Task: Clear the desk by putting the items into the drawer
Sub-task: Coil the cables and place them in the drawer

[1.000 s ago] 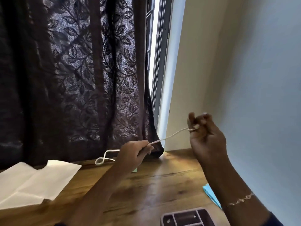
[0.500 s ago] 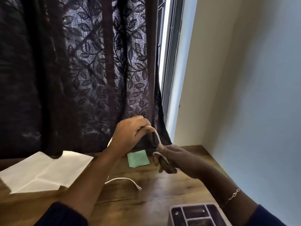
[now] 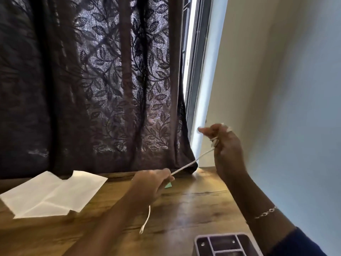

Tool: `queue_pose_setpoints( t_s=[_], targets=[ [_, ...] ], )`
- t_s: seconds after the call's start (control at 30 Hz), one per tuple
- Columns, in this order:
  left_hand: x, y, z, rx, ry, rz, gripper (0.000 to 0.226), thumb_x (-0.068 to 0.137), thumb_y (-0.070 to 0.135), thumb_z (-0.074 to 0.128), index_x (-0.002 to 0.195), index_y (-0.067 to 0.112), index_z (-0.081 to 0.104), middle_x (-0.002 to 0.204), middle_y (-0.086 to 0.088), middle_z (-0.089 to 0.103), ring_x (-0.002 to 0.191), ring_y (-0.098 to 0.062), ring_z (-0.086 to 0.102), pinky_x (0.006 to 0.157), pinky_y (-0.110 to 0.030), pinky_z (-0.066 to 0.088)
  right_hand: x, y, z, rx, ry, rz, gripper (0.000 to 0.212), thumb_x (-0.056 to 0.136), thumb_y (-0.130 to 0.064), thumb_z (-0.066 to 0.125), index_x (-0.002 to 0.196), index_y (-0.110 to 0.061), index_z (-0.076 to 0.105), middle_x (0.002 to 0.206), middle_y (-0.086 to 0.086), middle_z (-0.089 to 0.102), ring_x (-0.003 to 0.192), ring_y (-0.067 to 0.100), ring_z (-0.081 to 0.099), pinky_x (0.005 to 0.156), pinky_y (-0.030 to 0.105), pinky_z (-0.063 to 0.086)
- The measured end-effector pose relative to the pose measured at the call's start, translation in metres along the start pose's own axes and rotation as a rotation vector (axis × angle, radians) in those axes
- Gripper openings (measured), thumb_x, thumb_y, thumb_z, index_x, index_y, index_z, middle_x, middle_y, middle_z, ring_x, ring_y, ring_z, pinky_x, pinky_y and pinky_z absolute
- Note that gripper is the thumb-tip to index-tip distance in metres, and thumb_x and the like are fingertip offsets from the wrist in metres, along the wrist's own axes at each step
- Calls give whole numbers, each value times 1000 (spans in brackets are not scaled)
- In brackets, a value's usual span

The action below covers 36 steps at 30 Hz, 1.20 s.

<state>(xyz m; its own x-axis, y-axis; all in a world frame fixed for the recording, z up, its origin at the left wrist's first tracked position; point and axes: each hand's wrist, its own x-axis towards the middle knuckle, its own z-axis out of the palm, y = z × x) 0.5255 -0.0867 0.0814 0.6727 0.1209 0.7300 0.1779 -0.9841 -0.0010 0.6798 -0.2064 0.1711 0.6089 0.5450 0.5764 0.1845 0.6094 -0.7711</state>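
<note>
I judge the clearing barely begun: at centre right my right hand (image 3: 227, 145) holds the cable (image 3: 191, 162) looped round curled fingers, my left hand (image 3: 151, 183) pinches its slack, while paper (image 3: 55, 194) and a green note (image 3: 168, 185) lie on the worktop (image 3: 193, 200).

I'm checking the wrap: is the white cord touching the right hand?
Touching. The head view shows the cord looped around the fingers of the right hand, then running taut down to the left hand, which grips it.
</note>
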Motion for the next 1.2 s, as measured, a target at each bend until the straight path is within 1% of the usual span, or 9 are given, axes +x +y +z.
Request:
queue_pose_setpoints(
  t_s=[0.1, 0.2, 0.43, 0.57, 0.7, 0.83, 1.0, 1.1, 1.2],
  targets=[
    [16, 0, -23, -44, 88, 38, 20, 88, 40, 43, 78, 24, 50, 58, 8, 60, 47, -10, 56, 40, -20, 39, -11, 31, -12, -808, -220, -104, 36, 96, -23, 38, 80, -2, 62, 73, -5, 62, 71, 0, 60, 69, 17, 45],
    [28, -9, -33, -99, 143, 27, 31, 94, 49, 34, 82, 25, 49, 63, 7, 57, 53, -11, 54, 46, -23, 40, -26, 40, -10, -989, -438, -1, 33, 97, -26, 39, 70, -10, 49, 70, 2, 53, 67, 14, 53, 65, 30, 43],
    [39, -16, -26, -559, 97, -121, 49, 87, 63, 42, 63, 23, 57, 55, 10, 49, 54, -6, 47, 54, -25, 37, -60, 14, 11, 219, -752, 840, 58, 94, -50, 21, 73, -8, 57, 39, -3, 38, 38, 12, 43, 81, 30, 46],
    [29, -5, -14, -635, 19, -247, 52, 82, 71, 38, 68, 24, 55, 50, 6, 49, 49, -10, 45, 52, -28, 36, -59, 13, 24, 866, -858, 724, 47, 99, -41, 27, 93, -6, 58, 49, 1, 49, 64, 13, 61, 81, 20, 46],
    [10, 1, -15, -471, -18, -241, 54, 85, 66, 31, 65, 21, 53, 44, 7, 46, 48, -13, 48, 49, -24, 28, -49, 11, 34, 1026, -478, 491, 30, 92, -28, 51, 92, -1, 66, 69, 8, 66, 80, 22, 66, 99, 34, 46],
    [-3, 22, -17, -140, -78, -114, 32, 86, 43, 41, 77, 18, 60, 63, 1, 65, 57, -15, 57, 48, -23, 34, -46, 11, 32, 587, -181, 319, 41, 89, -34, 39, 85, -12, 73, 87, 10, 74, 93, 22, 69, 82, 25, 54],
    [-9, 27, -29, 75, -96, -53, 26, 82, 36, 41, 75, 22, 63, 63, 3, 68, 47, -15, 61, 35, -21, 42, -44, 31, 15, -428, -185, -90, 25, 91, -31, 41, 93, -21, 64, 95, -1, 70, 84, 7, 62, 77, 12, 47],
    [-6, 17, -48, -3, -53, -34, 25, 82, 37, 43, 80, 22, 63, 67, 4, 68, 51, -19, 63, 37, -27, 47, -41, 34, 3, -871, -344, -115, 37, 88, -42, 34, 73, -16, 55, 71, -3, 60, 71, 7, 57, 63, 15, 42],
    [6, 4, -64, 82, 21, 45, 33, 86, 44, 39, 75, 21, 60, 63, 6, 61, 51, -17, 61, 35, -26, 45, -49, 27, 1, -832, -677, 104, 63, 87, -60, 32, 65, -8, 57, 54, -7, 53, 57, 4, 52, 61, 16, 40]
  ],
)
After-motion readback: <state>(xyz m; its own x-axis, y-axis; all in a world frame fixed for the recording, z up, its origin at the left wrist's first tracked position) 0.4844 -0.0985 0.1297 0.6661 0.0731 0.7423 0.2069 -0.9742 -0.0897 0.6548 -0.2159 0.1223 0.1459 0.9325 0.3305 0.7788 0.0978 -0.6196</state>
